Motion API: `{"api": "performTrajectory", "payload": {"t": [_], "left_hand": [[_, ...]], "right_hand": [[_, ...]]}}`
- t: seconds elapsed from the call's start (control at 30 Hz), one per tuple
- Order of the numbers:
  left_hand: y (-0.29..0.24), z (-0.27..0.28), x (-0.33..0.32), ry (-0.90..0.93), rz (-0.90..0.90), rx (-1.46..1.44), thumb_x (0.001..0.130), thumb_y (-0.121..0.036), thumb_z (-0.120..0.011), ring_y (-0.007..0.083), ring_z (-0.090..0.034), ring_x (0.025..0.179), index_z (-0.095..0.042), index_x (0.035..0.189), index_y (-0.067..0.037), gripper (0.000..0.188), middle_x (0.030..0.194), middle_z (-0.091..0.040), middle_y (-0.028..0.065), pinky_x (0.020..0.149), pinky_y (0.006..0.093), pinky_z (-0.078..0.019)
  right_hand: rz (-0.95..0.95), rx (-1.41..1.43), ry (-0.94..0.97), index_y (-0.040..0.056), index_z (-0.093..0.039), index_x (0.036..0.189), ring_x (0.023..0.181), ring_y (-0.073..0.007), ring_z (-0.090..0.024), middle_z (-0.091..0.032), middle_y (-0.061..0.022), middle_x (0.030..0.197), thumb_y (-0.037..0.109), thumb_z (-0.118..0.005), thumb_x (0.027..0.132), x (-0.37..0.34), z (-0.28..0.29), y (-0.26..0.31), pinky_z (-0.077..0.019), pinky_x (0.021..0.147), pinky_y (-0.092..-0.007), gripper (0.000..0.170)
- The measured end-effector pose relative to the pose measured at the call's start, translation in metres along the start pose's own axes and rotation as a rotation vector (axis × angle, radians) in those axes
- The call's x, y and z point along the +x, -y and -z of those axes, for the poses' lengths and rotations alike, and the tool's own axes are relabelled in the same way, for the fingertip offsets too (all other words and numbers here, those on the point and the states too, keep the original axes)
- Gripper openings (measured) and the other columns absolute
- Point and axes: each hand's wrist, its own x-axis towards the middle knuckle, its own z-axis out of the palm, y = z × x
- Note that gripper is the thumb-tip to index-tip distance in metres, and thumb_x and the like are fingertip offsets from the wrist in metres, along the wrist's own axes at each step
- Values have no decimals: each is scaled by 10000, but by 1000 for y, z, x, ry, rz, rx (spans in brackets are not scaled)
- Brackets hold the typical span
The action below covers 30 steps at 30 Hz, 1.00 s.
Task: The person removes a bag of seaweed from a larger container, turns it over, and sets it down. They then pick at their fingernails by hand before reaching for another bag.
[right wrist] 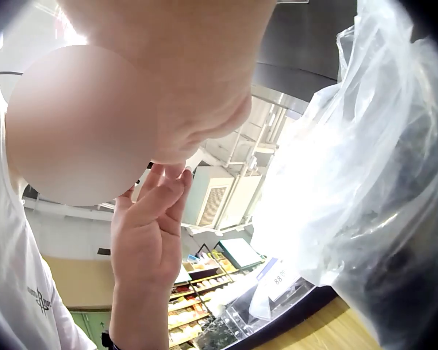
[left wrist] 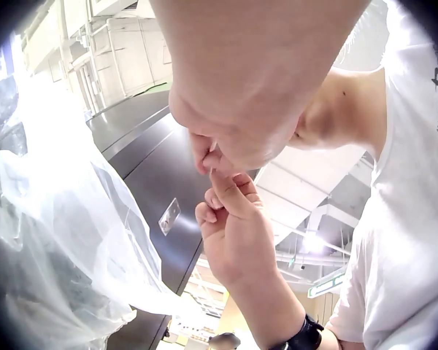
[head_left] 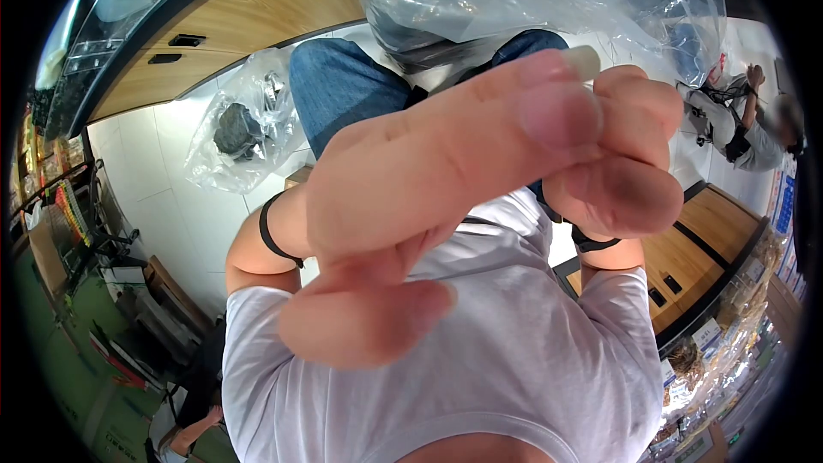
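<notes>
- the room looks like a shop, with a pale tiled floor (head_left: 141, 176), a light wooden cabinet with black pulls (head_left: 249, 4) at one side and a second light wooden cabinet (head_left: 724, 227) at the other.
- in the right wrist view, stocked yellow-lit shelves (right wrist: 201, 302) stand in the background.
- a second person in grey clothes (head_left: 759, 154) is at the far right of the head view.
- a large, crumpled, clear plastic bag (head_left: 514, 0) lies beyond the hands, over and near the knees of the seated person's blue jeans (head_left: 339, 81); both wrist views show it bulky and apart from the fingers.
- a smaller clear plastic bag with a dark lump inside (head_left: 244, 141) sits on the floor just beside one knee.
- the left hand (head_left: 403, 171) is raised close to the head camera, its forefinger stretched towards the other hand and its thumb well apart from that finger.
- the right hand (head_left: 621, 146) meets it at the fingertips, its fingers bent in.
- the meeting point is too small and blurred to tell whether either hand pinches anything.
- black bands circle both wrists, below a white t-shirt's sleeves (head_left: 266, 326).
</notes>
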Motion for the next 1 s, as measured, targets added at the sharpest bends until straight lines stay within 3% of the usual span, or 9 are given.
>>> {"api": "performTrajectory", "payload": {"t": [0.1,0.17,0.2,0.27,0.4,0.47,0.7,0.87,1.0], "left_hand": [[-13,8,-10,54,178,-244,836,182,-511,440,-438,1253,-224,1440,22,687,1424,-311,333,897,359,-528],[-48,4,6,-164,734,-456,891,129,-431,420,-456,1248,-241,1443,19,593,1422,-320,333,876,283,-516],[-47,11,15,-166,733,-456,891,129,-431,420,-456,1248,-241,1443,19,593,1422,-320,333,876,283,-516],[-39,32,27,446,646,-15,955,21,-327,400,-451,1261,-226,1458,7,513,1437,-302,328,867,227,-492],[-16,13,-8,160,331,-32,901,-106,-356,366,-430,1292,-202,1474,-5,602,1483,-257,287,840,183,-472],[-38,11,10,-26,755,-556,748,-183,-465,326,-406,1322,-201,1475,5,796,1498,-266,248,830,154,-443],[-35,9,4,37,811,-613,657,-209,-483,261,-318,1379,-205,1462,47,889,1506,-260,234,869,126,-382],[-51,-15,17,-189,911,-458,710,-221,-490,212,-400,1313,-221,1425,119,836,1486,-250,292,829,109,-374],[-21,12,0,220,493,-491,751,-212,-473,244,-314,1375,-224,1423,122,791,1479,-212,339,866,145,-371]], "right_hand": [[-47,16,-57,125,-460,548,565,-140,-418,-677,-26,784,114,-768,441,4,0,3,-303,512,-273,326],[-173,-10,102,129,-473,551,593,-139,-478,-679,-23,799,112,-765,462,7,6,8,-327,567,-265,306],[-172,-9,103,129,-473,551,593,-139,-478,-679,-23,799,112,-765,462,6,9,9,-327,567,-265,306],[-174,-40,259,57,-521,882,784,-257,-531,-635,-105,927,43,-701,779,3,17,9,-432,701,-360,208],[-176,-61,405,63,-508,934,804,-263,-537,-639,-117,933,46,-686,803,6,24,6,-433,731,-362,222],[-151,-16,430,64,-480,1008,814,-260,-537,-636,-126,979,56,-673,827,6,24,3,-435,732,-354,265],[-210,8,289,46,-439,1066,785,-230,-540,-625,-131,1008,67,-659,851,-4,7,-1,-440,723,-337,308],[-387,148,137,58,-550,904,718,-196,-591,-669,-63,882,-104,-624,737,-5,1,0,-426,667,-290,244],[-364,163,186,39,-543,935,751,-222,-618,-648,-89,914,-112,-604,775,-5,4,-3,-467,689,-305,229]]}}
